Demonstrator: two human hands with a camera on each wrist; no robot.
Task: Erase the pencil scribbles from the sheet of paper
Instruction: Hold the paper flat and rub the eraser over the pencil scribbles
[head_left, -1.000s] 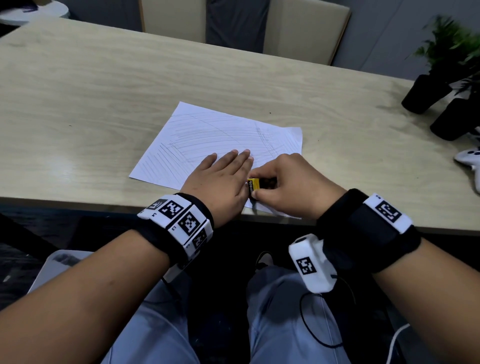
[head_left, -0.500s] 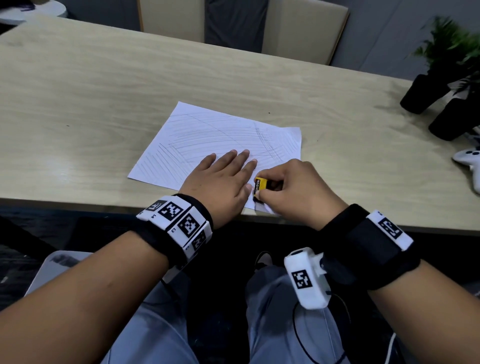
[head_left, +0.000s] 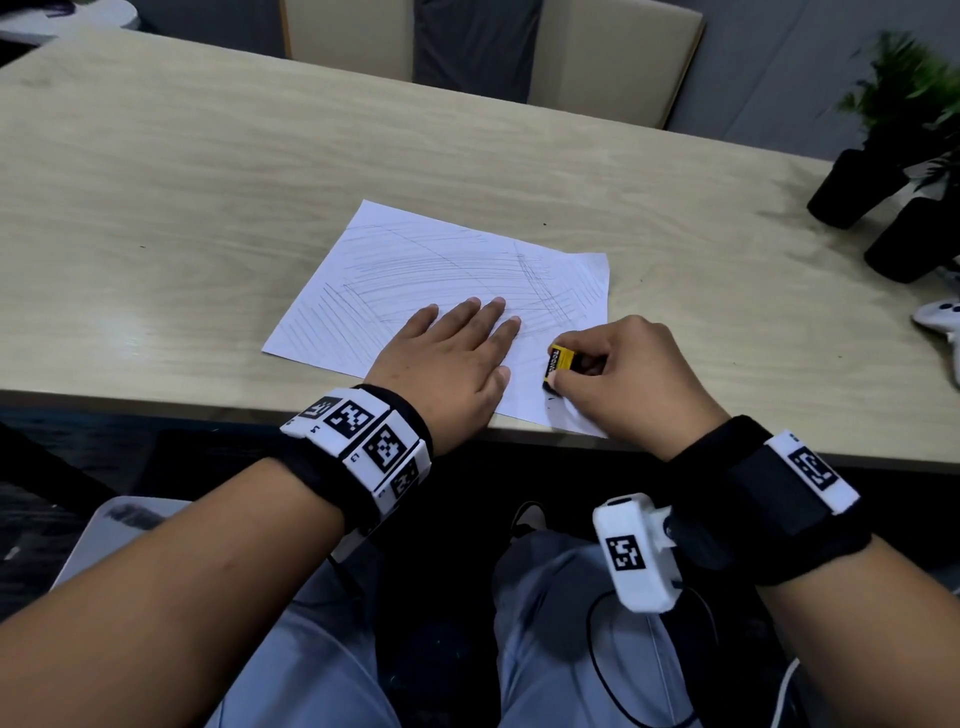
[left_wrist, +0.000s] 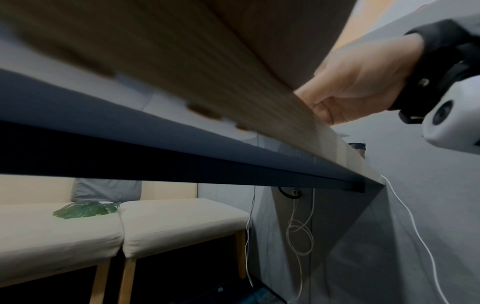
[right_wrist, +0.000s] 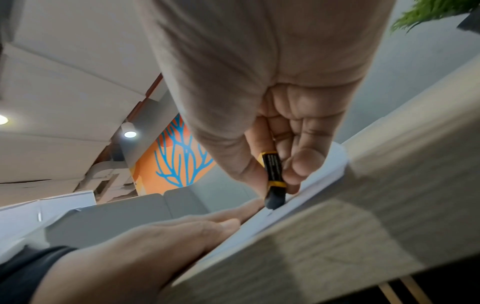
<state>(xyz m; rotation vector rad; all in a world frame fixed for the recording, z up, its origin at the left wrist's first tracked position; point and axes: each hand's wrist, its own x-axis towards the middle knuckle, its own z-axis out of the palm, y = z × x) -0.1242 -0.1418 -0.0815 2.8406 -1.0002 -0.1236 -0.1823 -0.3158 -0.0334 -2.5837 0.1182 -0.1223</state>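
A white sheet of paper (head_left: 426, 265) covered in grey pencil scribbles lies near the table's front edge. My left hand (head_left: 457, 353) lies flat on its near part, fingers straight, pressing it down. My right hand (head_left: 613, 374) pinches a yellow-and-black sleeved eraser (head_left: 558, 364), its dark tip down on the paper's near right corner. In the right wrist view the eraser (right_wrist: 274, 179) sits between thumb and fingers, tip touching the sheet (right_wrist: 306, 197), with the left hand (right_wrist: 166, 236) flat beside it. The left wrist view shows only the table's underside and my right hand (left_wrist: 363, 82).
The wooden table (head_left: 208, 182) stretches far and left of the sheet. Two black plant pots (head_left: 852, 192) and a white game controller (head_left: 940, 322) sit at the right edge. Beige chairs (head_left: 613, 57) stand behind the table. My lap is below the front edge.
My right hand has slid the eraser to the right along the sheet's near edge, away from the left hand. The left hand stays flat on the paper.
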